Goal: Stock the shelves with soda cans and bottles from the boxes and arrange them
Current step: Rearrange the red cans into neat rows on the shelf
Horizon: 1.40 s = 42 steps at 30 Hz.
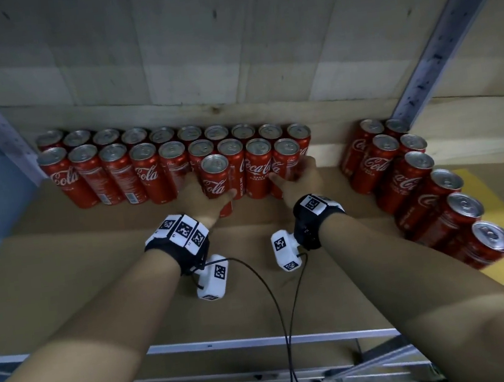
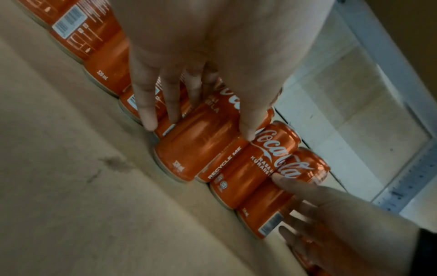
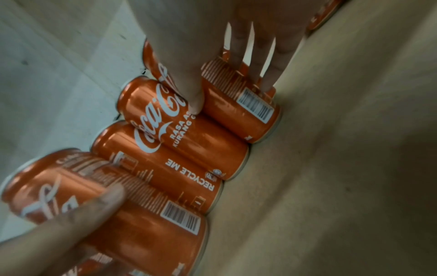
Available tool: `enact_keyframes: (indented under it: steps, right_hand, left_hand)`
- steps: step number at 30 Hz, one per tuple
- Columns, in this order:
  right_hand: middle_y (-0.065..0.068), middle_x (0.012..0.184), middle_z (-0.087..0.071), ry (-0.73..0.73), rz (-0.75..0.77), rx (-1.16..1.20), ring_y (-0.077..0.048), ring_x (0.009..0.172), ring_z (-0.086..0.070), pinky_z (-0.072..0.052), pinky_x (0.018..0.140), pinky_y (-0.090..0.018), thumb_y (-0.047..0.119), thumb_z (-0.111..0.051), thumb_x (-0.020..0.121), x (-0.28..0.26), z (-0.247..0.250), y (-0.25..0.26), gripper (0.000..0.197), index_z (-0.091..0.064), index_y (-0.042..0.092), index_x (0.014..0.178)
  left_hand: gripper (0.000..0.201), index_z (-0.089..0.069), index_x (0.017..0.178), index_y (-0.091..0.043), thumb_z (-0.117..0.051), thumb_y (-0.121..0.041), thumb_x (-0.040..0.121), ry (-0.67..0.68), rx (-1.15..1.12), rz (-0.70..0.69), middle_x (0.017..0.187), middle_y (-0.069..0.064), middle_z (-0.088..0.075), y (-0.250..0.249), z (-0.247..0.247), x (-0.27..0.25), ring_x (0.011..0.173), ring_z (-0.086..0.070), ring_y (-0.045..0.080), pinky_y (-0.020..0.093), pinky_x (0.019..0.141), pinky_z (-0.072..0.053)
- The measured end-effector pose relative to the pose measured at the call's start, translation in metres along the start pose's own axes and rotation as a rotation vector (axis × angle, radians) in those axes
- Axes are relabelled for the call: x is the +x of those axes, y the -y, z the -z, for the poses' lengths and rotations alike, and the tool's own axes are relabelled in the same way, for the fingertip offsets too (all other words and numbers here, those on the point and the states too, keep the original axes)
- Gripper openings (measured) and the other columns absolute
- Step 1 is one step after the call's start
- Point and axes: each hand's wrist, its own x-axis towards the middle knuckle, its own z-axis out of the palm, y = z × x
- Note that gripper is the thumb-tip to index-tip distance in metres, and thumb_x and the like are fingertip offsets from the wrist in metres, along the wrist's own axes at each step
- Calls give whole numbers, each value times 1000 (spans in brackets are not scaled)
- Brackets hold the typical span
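— Soda cans [image 1: 173, 159] stand in two rows at the back of my shelf [image 1: 95, 273]. Head view: my left hand [image 1: 200, 197] wraps one can [image 1: 216, 179] pulled forward of the rows; my right hand [image 1: 298, 178] grips the end can [image 1: 285, 164] of the front row.

— Room to move?

— Bare board in front, a gap to a second block of cans [image 1: 417, 177] on the right, and a metal upright [image 1: 447, 30] behind it.

— Left wrist view?

— My left hand [image 2: 212, 56] has fingers [image 2: 146, 104] and thumb curled round the forward can [image 2: 196, 142], which stands on the board.

— Right wrist?

— My right hand [image 3: 224, 28] has its thumb between two cans and its fingers [image 3: 267, 61] curled behind the end can [image 3: 238, 104], clamped on it.
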Motion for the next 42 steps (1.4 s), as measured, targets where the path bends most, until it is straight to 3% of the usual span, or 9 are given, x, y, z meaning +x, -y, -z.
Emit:
enact_keyframes:
  steps: [8, 12, 15, 18, 24, 28, 32, 38, 42]
  right_hand:
    - [1, 105, -73, 58, -87, 101, -22, 96, -71, -56, 93, -40, 47, -84, 74, -25, 25, -15, 54, -64, 19, 116]
    - [9, 92, -67, 77, -94, 240, -12, 89, -67, -50, 83, -30, 30, -80, 84, -54, 52, -17, 24, -61, 28, 97]
    - [6, 98, -70, 100, -25, 270, -7, 88, -66, -48, 76, -24, 18, -79, 85, -72, 71, -15, 33, -63, 19, 115]
    - [1, 95, -72, 110, 27, 285, -3, 82, -69, -52, 75, -22, 9, -78, 85, -82, 92, -18, 31, -62, 18, 109]
    - [5, 102, -69, 47, 123, 303, 2, 88, -67, -51, 84, -17, 7, -79, 85, -98, 135, -45, 44, -53, 29, 114]
    - [4, 112, -70, -2, 128, 268, -3, 100, -68, -52, 93, -24, 21, -82, 85, -110, 167, -70, 58, -51, 21, 134]
    - [5, 115, -71, -28, 128, 236, -8, 104, -69, -54, 100, -38, 29, -85, 82, -125, 188, -91, 56, -54, 25, 129]
    - [8, 119, -67, 17, 120, 164, -6, 109, -64, -51, 103, -38, 37, -86, 79, -140, 196, -109, 55, -54, 33, 124]
    - [11, 120, -67, 16, 139, 161, -7, 112, -64, -51, 103, -38, 42, -85, 79, -141, 195, -114, 58, -53, 33, 126]
  left_hand:
    - [73, -45, 141, -14, -77, -45, 84, 68, -51, -26, 140, 4, -57, 8, 1, -13, 127, -55, 26, 39, 108, -41]
    - [72, -37, 148, -24, -72, -47, 89, 140, -246, -7, 136, -11, -56, -1, 7, -40, 119, -54, 10, 29, 102, -36]
    - [82, -33, 150, -29, -72, -56, 84, 167, -331, -25, 133, -16, -59, -12, 3, -55, 117, -57, 0, 30, 104, -41]
    - [68, -38, 143, -31, -73, -48, 87, 196, -357, -64, 124, -23, -60, -28, -8, -69, 111, -58, -9, 32, 104, -44]
    - [20, -54, 99, -39, -72, -36, 91, 333, -281, -101, 102, -15, -67, -70, -45, -97, 101, -66, 10, 32, 96, -48]
    - [32, -58, 111, -33, -75, -44, 86, 420, -177, -137, 105, -8, -70, -98, -82, -105, 100, -66, 9, 28, 92, -49]
    - [65, -53, 136, -27, -75, -56, 82, 469, -47, -167, 123, -7, -63, -131, -121, -104, 112, -58, 12, 27, 98, -41]
    - [67, -54, 123, -26, -90, -37, 68, 484, -107, -135, 118, -5, -67, -157, -169, -84, 110, -64, 16, 43, 104, -49]
    - [88, -55, 121, -33, -88, -65, 45, 528, -136, -180, 121, -5, -70, -144, -195, -57, 111, -66, 16, 48, 101, -52]
